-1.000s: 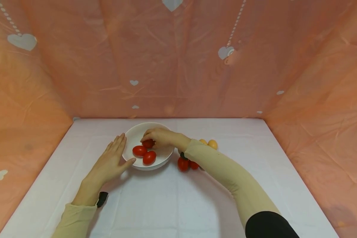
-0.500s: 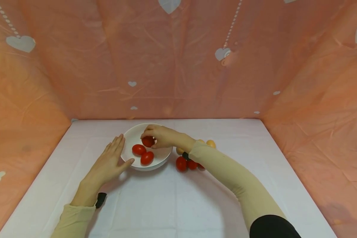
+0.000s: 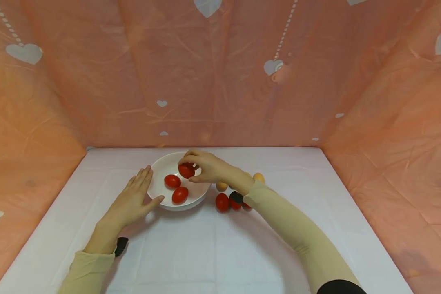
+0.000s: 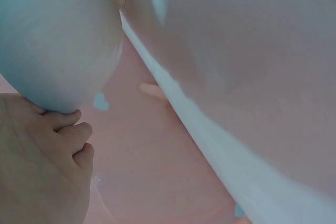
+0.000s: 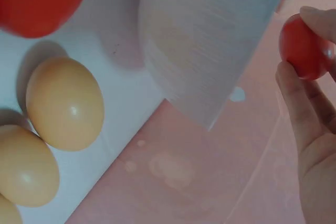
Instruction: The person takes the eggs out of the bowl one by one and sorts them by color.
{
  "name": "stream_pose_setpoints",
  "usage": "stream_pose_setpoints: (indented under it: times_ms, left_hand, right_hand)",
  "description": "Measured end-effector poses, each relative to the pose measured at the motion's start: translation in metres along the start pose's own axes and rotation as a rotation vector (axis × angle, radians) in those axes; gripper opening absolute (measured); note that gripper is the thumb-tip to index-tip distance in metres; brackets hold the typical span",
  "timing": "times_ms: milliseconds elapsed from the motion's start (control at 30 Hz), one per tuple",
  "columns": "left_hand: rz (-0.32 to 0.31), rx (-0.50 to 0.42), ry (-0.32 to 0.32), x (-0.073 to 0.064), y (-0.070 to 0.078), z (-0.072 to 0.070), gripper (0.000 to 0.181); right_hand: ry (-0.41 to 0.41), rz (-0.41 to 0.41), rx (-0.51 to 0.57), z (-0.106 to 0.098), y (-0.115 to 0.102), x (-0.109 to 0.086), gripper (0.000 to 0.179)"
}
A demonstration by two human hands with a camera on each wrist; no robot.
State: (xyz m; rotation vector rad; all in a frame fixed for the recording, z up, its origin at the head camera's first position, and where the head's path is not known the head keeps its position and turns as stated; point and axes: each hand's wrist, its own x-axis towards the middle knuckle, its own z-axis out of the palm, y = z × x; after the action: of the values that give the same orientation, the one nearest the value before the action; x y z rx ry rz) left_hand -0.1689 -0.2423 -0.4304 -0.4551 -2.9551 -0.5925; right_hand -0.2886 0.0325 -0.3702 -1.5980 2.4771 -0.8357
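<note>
My right hand [image 3: 210, 166] pinches a red oval tomato [image 3: 185, 170] between thumb and fingers over the far right part of a white bowl [image 3: 161, 163]. In the right wrist view the held tomato [image 5: 304, 48] is beyond the bowl's rim line, fingertips around it. Two more tomatoes, one farther [image 3: 172, 181] and one nearer [image 3: 180, 195], lie inside the bowl. My left hand [image 3: 130, 203] rests against the bowl's left side, its fingers straight and the thumb at the near rim. The left wrist view shows its fingertips at the bowl's outer wall [image 4: 58, 40].
Right of the bowl, several red tomatoes [image 3: 222, 203] sit in a row on the white cloth [image 3: 183, 249]. Brown eggs [image 5: 65, 103] stand behind them, partly hidden by my right forearm in the head view. An orange curtain [image 3: 220, 81] with hearts encloses the table.
My right hand has risen slightly from the bowl with the tomato and shifted to the right. The left hand keeps its place at the bowl.
</note>
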Motion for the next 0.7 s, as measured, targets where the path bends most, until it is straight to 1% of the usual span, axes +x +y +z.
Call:
stream_pose_setpoints:
  times_ms: [133, 400, 567, 700]
  left_hand:
    - [0.003, 0.013, -0.001, 0.000, 0.000, -0.001, 0.096]
    - [0.006, 0.032, -0.013, 0.000, 0.002, -0.002, 0.097]
    - [0.011, 0.040, -0.011, 0.000, 0.002, -0.003, 0.096]
    - [0.013, 0.049, -0.010, -0.001, 0.002, -0.003, 0.096]
  right_hand:
    - [0.073, 0.005, 0.034, -0.002, -0.002, -0.012, 0.049]
    - [0.219, 0.058, 0.137, -0.007, -0.007, -0.040, 0.049]
    - [0.312, 0.065, 0.176, -0.009, -0.001, -0.059, 0.052]
    - [0.370, 0.077, 0.181, -0.010, 0.005, -0.076, 0.052]
